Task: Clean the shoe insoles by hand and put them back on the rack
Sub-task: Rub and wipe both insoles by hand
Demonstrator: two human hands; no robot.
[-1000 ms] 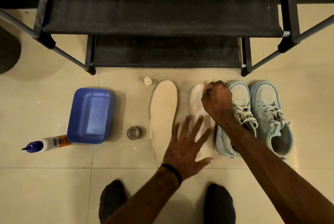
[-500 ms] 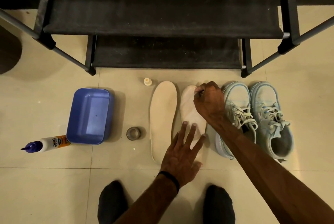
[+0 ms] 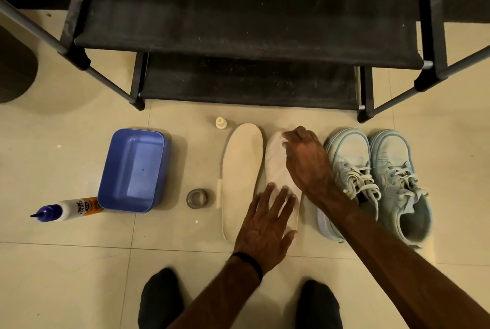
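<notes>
Head view looks straight down at a tiled floor (image 3: 79,270) in front of a black shoe rack (image 3: 246,23), where two insoles lie side by side, toes toward the rack. The left hand (image 3: 265,230) lies flat with fingers straight and spread on the heel half of the right insole (image 3: 278,169), most likely to pin it so it does not slide under rubbing. The right hand (image 3: 305,158) sits over the toe end of the same insole with fingers curled; whether they pinch a cloth or wipe there I cannot tell, since the knuckles hide it, though a pale patch shows at the fingertips. The left insole (image 3: 242,174) lies untouched just beside it, probably waiting its turn. The pair of pale blue sneakers (image 3: 376,180) stands to the right, close by, which keeps them within reach for refitting. To the left sit a blue plastic tub (image 3: 132,169), a squeeze bottle with a blue nozzle (image 3: 66,209) lying on its side, a small roll of tape (image 3: 197,198) and a small cream bottle cap (image 3: 220,123). Both rack shelves hold nothing visible, so the return step seems not yet begun.
</notes>
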